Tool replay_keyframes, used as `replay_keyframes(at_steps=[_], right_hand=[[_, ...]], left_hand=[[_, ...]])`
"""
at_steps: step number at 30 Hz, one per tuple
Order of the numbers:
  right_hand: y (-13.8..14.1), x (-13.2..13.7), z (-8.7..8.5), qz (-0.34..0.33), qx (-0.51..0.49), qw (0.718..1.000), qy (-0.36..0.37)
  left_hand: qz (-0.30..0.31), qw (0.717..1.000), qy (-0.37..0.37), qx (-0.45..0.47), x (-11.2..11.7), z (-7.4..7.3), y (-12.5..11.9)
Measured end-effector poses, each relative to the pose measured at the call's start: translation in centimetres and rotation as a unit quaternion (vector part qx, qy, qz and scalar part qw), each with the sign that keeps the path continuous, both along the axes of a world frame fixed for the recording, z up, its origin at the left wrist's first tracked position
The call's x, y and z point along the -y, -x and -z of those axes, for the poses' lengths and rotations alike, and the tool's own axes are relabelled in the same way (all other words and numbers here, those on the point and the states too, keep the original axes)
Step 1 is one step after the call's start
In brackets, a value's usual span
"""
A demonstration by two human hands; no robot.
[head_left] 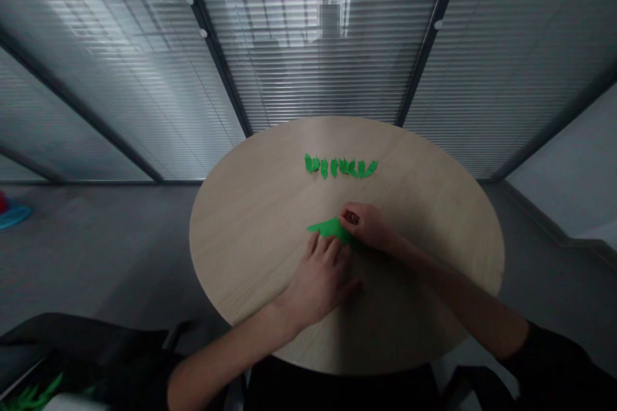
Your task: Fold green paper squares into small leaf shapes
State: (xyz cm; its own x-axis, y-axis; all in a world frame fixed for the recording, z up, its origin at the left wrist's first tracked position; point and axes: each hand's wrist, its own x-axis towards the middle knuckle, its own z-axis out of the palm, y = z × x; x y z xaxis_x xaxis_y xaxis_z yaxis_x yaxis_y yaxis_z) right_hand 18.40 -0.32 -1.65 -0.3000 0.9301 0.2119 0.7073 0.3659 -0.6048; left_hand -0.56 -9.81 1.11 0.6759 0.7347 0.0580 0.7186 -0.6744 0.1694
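A flat green sheet [330,227], like paper with a pointed left end, lies on the round table. My left hand [324,279] rests at its near edge, fingers stretched out and spread, the fingertips touching it. At the sheet's right end, the thumb and curled fingers of my right hand [369,225] pinch its upper edge. Part of the sheet is hidden beneath both hands. Farther back on the table, several small green leaf-shaped pieces [333,167] stand side by side in an uneven row.
The pale wooden round table [241,205] ends at glass partitions with blinds [308,83]. A black chair [91,334] is at lower left, with more green pieces [36,395] near the corner. A blue and red object [12,215] sits on the floor at far left.
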Motion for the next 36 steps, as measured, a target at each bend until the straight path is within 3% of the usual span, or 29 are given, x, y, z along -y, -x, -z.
replay_keyframes(at_steps=[8,17,36], right_hand=[[0.0,-0.1,0.2,-0.005,-0.002,1.000,-0.005],[-0.1,-0.3,0.4,-0.008,0.004,1.000,-0.009],[0.1,-0.1,0.2,0.004,0.003,1.000,-0.002]], left_hand=[[-0.080,0.997,0.005,0.008,0.9,-0.2,0.2],[-0.083,0.996,-0.018,0.023,1.0,0.9,0.4],[-0.085,0.996,-0.011,0.002,0.7,-0.3,0.0]])
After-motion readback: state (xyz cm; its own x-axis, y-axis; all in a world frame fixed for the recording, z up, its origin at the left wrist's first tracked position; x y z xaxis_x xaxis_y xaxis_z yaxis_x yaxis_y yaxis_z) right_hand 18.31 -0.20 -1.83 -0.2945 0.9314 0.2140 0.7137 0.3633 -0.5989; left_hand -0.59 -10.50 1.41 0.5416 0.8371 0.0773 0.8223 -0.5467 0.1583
